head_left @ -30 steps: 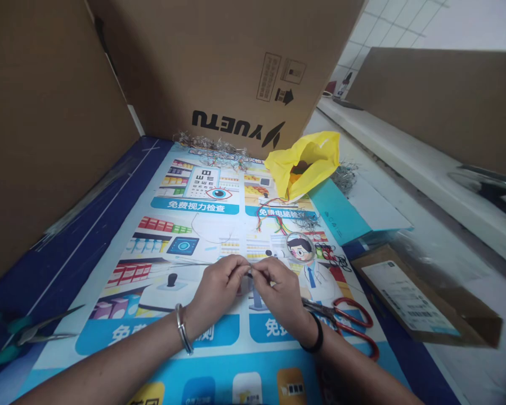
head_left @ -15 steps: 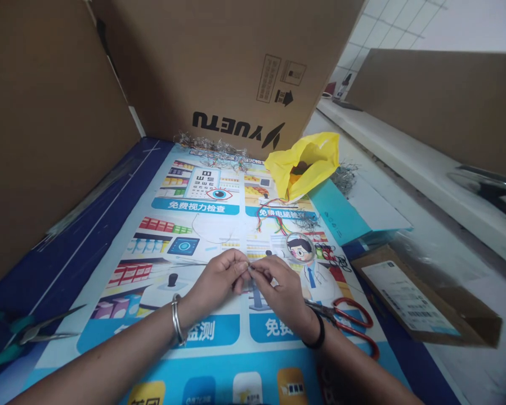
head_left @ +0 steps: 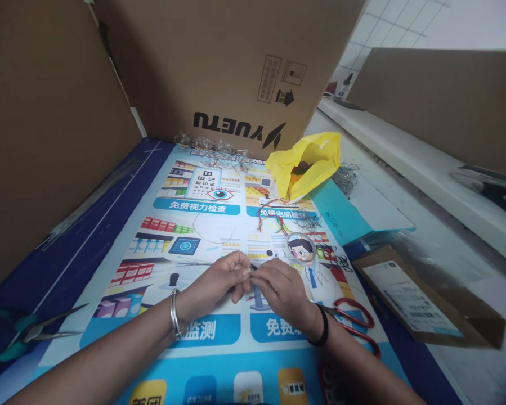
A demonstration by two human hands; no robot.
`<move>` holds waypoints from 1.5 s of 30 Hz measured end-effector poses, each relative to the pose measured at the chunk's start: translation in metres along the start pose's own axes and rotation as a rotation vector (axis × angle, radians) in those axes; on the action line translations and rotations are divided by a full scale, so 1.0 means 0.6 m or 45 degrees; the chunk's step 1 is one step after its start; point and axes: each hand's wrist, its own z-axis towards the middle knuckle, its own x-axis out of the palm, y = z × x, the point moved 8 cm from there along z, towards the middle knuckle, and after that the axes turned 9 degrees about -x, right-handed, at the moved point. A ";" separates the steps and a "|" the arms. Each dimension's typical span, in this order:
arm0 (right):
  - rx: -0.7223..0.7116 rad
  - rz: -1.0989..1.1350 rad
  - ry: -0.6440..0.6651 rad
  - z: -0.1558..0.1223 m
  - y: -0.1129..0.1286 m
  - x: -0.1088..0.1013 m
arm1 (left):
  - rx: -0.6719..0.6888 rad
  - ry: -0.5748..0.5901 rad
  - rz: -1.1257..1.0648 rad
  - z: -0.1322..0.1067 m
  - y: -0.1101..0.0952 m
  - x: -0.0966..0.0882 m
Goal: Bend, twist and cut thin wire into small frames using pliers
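Observation:
My left hand [head_left: 221, 281] and my right hand [head_left: 280, 289] meet fingertip to fingertip over a printed poster [head_left: 185, 236] on the table. Both pinch a small thin dark piece [head_left: 253, 268] between them, too small to name. A thin wire [head_left: 189, 262] runs left from the pinch across the poster. A metal bangle sits on my left wrist, a black band on my right. Red-handled scissors [head_left: 356, 323] lie just right of my right wrist.
A large cardboard box [head_left: 219, 67] stands behind the poster and another cardboard wall [head_left: 45, 135] at left. A yellow plastic bag [head_left: 303, 163], coloured wires [head_left: 273, 216], a teal box [head_left: 345, 211], a brown parcel [head_left: 421, 304] lie right. Green-handled pliers [head_left: 20, 337] rest at left.
My forearms have slid a little to the left and lower. The fingertips stay pinched together at the same spot.

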 end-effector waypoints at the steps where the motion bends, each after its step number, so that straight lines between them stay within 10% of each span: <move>1: -0.023 -0.027 0.018 0.001 0.002 0.000 | -0.004 0.003 0.002 0.000 0.000 0.001; 19: 0.127 -0.002 -0.045 -0.007 -0.008 0.003 | 0.063 -0.080 0.120 -0.004 0.002 0.007; 28: 0.202 0.039 -0.067 -0.013 -0.023 0.004 | 0.196 -0.497 0.761 -0.024 -0.031 -0.014; 45: 0.115 -0.039 -0.043 -0.021 -0.017 0.011 | 0.127 -0.500 0.775 -0.021 -0.023 -0.016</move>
